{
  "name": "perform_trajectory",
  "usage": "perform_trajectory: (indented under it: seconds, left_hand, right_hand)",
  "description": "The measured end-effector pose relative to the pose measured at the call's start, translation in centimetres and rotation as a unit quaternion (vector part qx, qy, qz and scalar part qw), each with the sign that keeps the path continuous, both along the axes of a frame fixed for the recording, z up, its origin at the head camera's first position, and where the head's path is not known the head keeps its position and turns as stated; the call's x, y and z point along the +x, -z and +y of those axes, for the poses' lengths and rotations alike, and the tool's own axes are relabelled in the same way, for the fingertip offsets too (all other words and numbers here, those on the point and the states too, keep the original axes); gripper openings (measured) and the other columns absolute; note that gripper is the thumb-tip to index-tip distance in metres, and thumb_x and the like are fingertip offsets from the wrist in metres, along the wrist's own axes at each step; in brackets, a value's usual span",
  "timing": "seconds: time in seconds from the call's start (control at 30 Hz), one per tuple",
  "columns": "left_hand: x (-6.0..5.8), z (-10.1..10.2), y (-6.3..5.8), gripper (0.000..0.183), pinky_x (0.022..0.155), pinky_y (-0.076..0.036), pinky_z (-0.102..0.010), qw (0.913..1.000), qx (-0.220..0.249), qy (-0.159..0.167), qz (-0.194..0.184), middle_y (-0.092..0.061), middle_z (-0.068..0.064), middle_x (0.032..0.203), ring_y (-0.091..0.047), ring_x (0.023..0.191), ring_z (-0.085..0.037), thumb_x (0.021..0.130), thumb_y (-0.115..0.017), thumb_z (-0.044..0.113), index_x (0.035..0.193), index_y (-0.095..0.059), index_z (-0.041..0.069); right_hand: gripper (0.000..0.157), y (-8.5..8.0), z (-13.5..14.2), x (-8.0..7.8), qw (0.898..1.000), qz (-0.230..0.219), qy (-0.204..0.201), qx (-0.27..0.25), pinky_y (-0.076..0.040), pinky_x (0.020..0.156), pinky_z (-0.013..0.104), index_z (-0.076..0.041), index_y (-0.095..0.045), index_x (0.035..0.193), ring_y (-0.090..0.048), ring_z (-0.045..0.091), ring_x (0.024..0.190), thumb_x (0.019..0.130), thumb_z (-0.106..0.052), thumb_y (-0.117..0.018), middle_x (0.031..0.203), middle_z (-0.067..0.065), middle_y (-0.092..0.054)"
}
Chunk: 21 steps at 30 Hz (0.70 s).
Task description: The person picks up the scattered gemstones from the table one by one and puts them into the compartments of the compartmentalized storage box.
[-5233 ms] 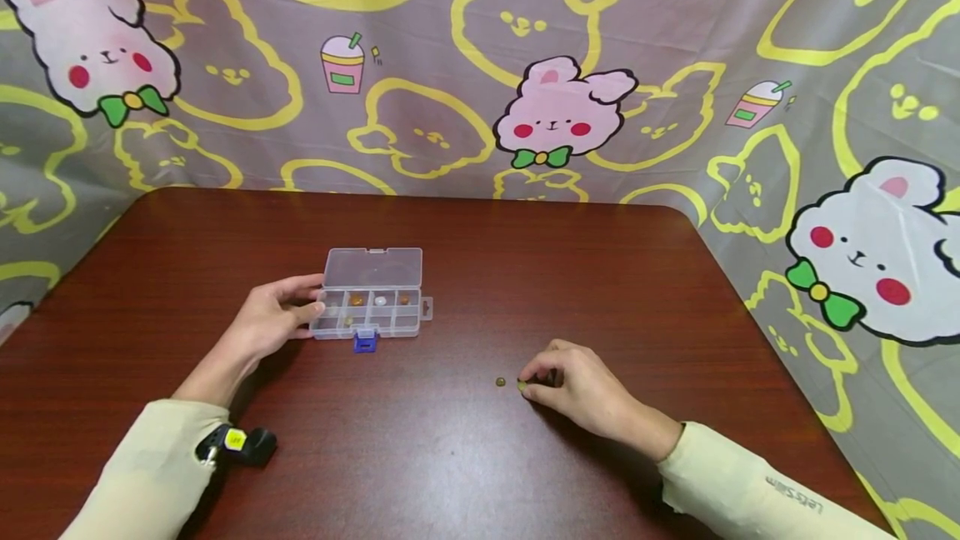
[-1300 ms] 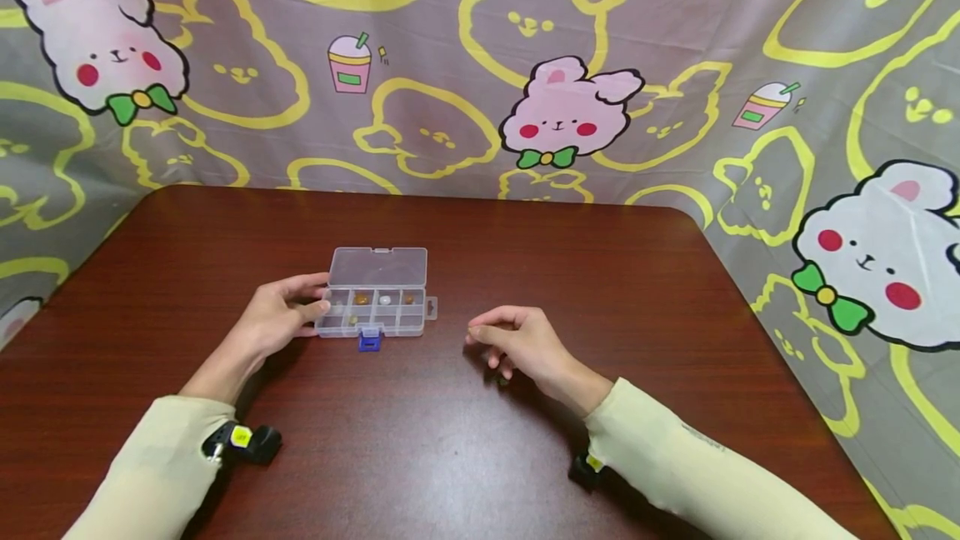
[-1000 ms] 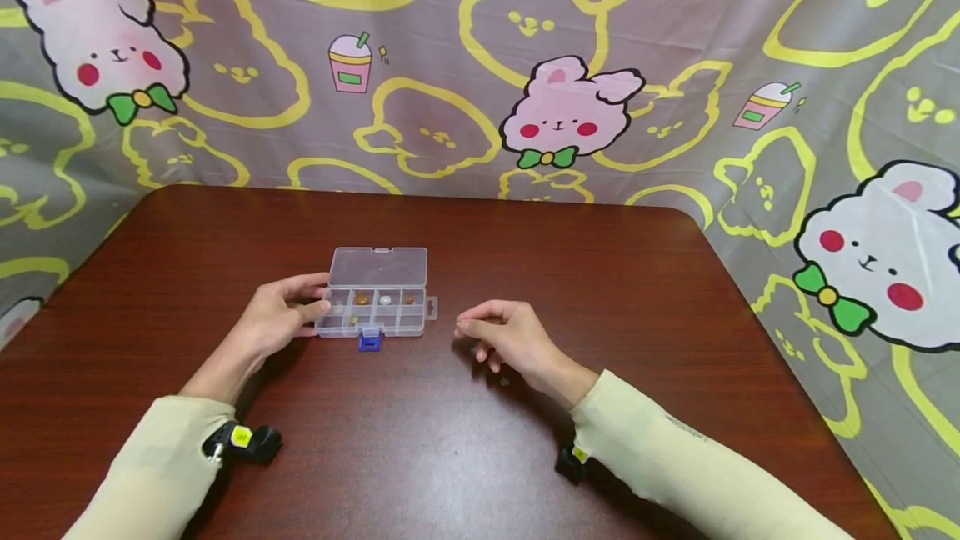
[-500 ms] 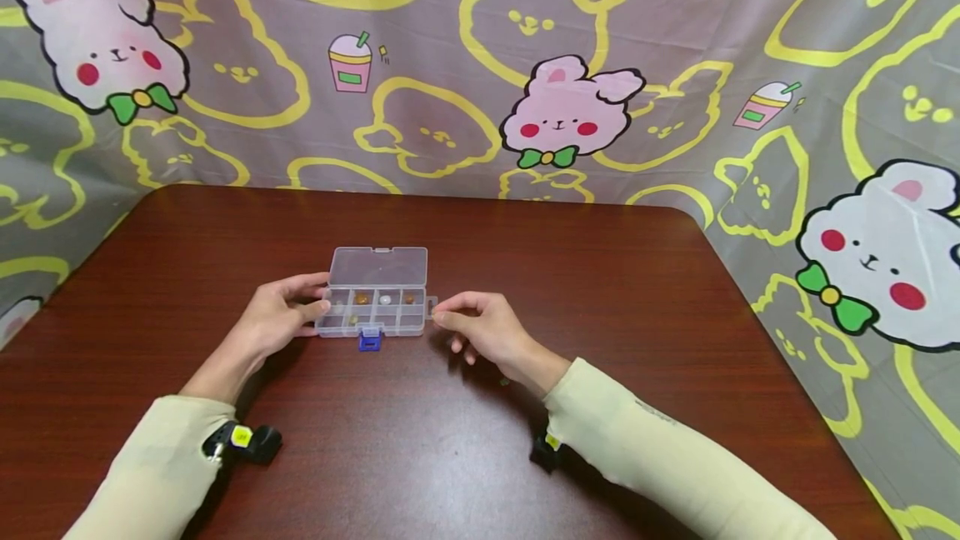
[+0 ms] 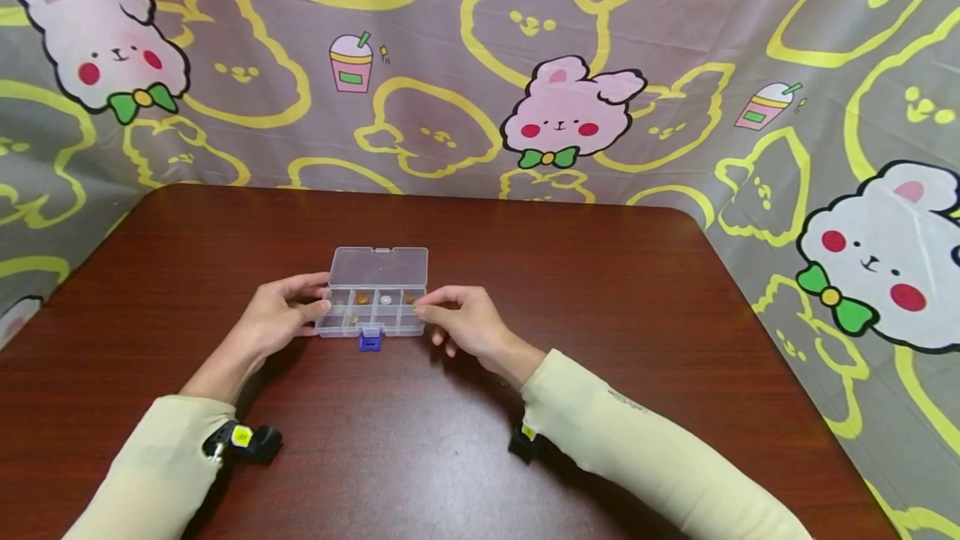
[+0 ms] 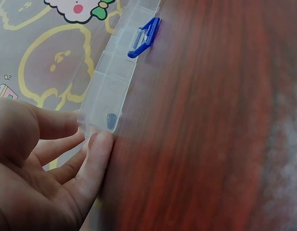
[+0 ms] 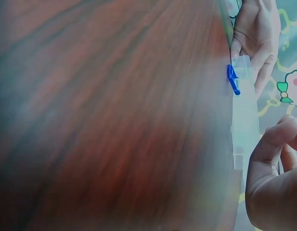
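A clear plastic compartment box (image 5: 379, 267) lies with its lid raised and its blue latch (image 5: 370, 341) hanging at the front. My left hand (image 5: 279, 312) grips its left end, thumb at the near side. Over the right-hand compartments, my right hand (image 5: 468, 325) pinches a tiny yellow-green bead (image 5: 417, 309), mostly covered by the fingertips. Inside the box show an amber bead (image 5: 362, 298), a white bead (image 5: 386, 300), an orange-brown bead (image 5: 409, 298) and a yellowish bead (image 5: 353, 320). A dark bead (image 6: 111, 121) shows through the wall in the left wrist view.
On the brown table (image 5: 420, 457) another small bead (image 5: 504, 383) lies beside the right wrist, barely visible. A black wrist camera (image 5: 262, 444) sits on the left sleeve, another camera (image 5: 522, 442) on the right. A patterned curtain (image 5: 435, 123) stands behind the table.
My right hand has lifted a bead off the table and moved left to the box's right end, fingertips now over it. My left hand keeps its hold on the box.
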<state>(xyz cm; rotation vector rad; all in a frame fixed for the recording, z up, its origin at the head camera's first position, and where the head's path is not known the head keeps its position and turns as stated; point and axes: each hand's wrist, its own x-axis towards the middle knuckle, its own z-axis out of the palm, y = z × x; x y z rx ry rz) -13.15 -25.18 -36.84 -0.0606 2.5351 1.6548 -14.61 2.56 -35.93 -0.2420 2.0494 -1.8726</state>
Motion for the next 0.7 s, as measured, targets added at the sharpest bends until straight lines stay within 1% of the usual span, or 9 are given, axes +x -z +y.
perform_trajectory:
  seconds: [0.1,0.23,0.3,0.5,0.7]
  left_hand:
    - [0.0,0.0,0.0,0.051,0.071,-0.059,-0.031,1.0000,0.000,0.001,0.001,-0.053,-0.031,0.133,-0.065,0.093,-0.020,0.099,-0.060,0.002,0.147,-0.046,-0.003]
    - [0.0,0.0,0.0,0.051,0.072,-0.059,-0.031,1.0000,-0.001,0.000,-0.002,-0.053,-0.030,0.133,-0.065,0.095,-0.022,0.099,-0.060,0.003,0.148,-0.045,-0.003]
    - [0.0,0.0,0.0,0.051,0.073,-0.059,-0.031,1.0000,-0.002,0.000,-0.004,-0.053,-0.030,0.134,-0.065,0.096,-0.023,0.099,-0.060,0.004,0.148,-0.045,-0.002]
    - [0.0,0.0,-0.1,0.051,0.073,-0.059,-0.031,1.0000,-0.004,-0.001,-0.004,-0.053,-0.030,0.134,-0.064,0.098,-0.025,0.099,-0.060,0.004,0.148,-0.045,-0.002]
    - [-0.1,0.0,0.0,0.051,0.071,-0.059,-0.031,1.0000,0.002,0.004,0.001,-0.053,-0.031,0.133,-0.065,0.097,-0.022,0.099,-0.060,0.003,0.148,-0.045,-0.003]
  right_hand:
    - [0.016,0.0,-0.6,-0.1,1.000,0.005,-0.002,0.001,-0.041,0.039,0.021,0.003,-0.075,0.105,-0.051,0.009,0.048,0.092,-0.005,-0.070,0.077,0.017,-0.065]
    - [0.015,0.1,-1.6,-0.1,1.000,0.014,-0.003,0.008,-0.040,0.037,0.022,0.003,-0.075,0.104,-0.051,0.010,0.046,0.092,-0.005,-0.070,0.079,0.017,-0.068]
    - [0.014,0.1,-2.1,-0.2,1.000,0.019,-0.003,0.017,-0.040,0.036,0.022,0.002,-0.076,0.103,-0.050,0.011,0.045,0.092,-0.005,-0.071,0.079,0.016,-0.070]
    - [0.009,-0.1,-3.2,-0.3,0.998,0.032,0.001,0.048,-0.039,0.035,0.023,-0.004,-0.079,0.098,-0.048,0.011,0.042,0.092,-0.007,-0.073,0.073,0.018,-0.069]
    - [0.012,-0.2,-3.5,-0.4,0.998,0.028,0.008,0.052,-0.039,0.034,0.023,0.000,-0.078,0.101,-0.048,0.009,0.041,0.092,-0.005,-0.071,0.086,0.016,-0.074]
